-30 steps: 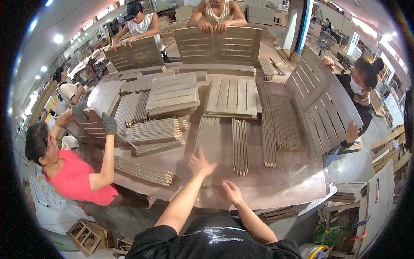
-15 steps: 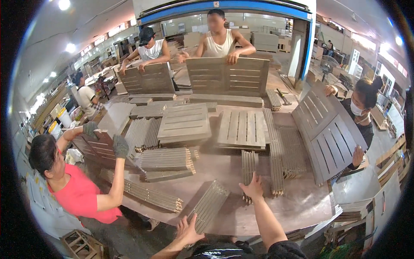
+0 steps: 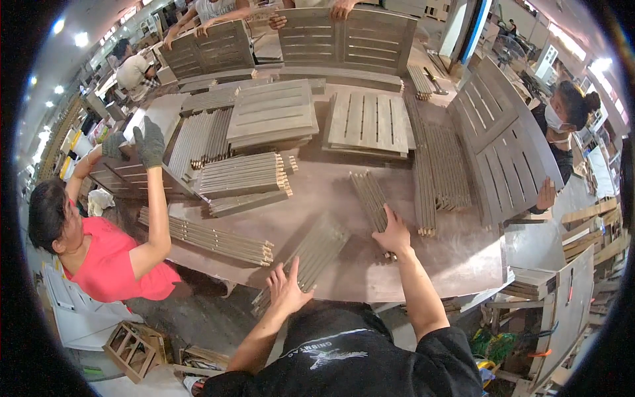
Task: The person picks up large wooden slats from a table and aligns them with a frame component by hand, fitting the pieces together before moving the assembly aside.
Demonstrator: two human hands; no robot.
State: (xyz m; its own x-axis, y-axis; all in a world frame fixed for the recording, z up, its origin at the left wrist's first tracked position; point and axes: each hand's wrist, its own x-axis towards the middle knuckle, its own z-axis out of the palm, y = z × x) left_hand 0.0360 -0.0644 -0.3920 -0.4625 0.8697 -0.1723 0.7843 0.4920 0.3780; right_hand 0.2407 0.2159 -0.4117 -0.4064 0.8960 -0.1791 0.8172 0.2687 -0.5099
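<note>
My left hand (image 3: 288,291) grips the near end of a flat bundle of grey-brown wooden slats (image 3: 316,250), thumb and fingers spread across its width. That bundle is blurred and lies slantwise at the table's front edge. To its right, my right hand (image 3: 393,233) is closed around the near part of a narrower bundle of slats (image 3: 368,192), which leans toward the far left. Its underside and some of my fingertips are hidden. Beyond them are two stacks of slatted wooden panels (image 3: 272,114) (image 3: 368,122).
More slat bundles (image 3: 241,177) (image 3: 206,237) lie left, and long ones (image 3: 444,165) right, on the brown table (image 3: 456,264). A person in pink (image 3: 126,255) with gloves holds a panel at left. Others hold upright panels (image 3: 344,41) (image 3: 506,149) at the back and right. A hammer (image 3: 434,81) lies far right.
My view has tipped downward. The narrow bundle under my right hand has turned, its near end swinging right. The left bundle has shifted slightly and blurred. The gloved person's hand has opened upward.
</note>
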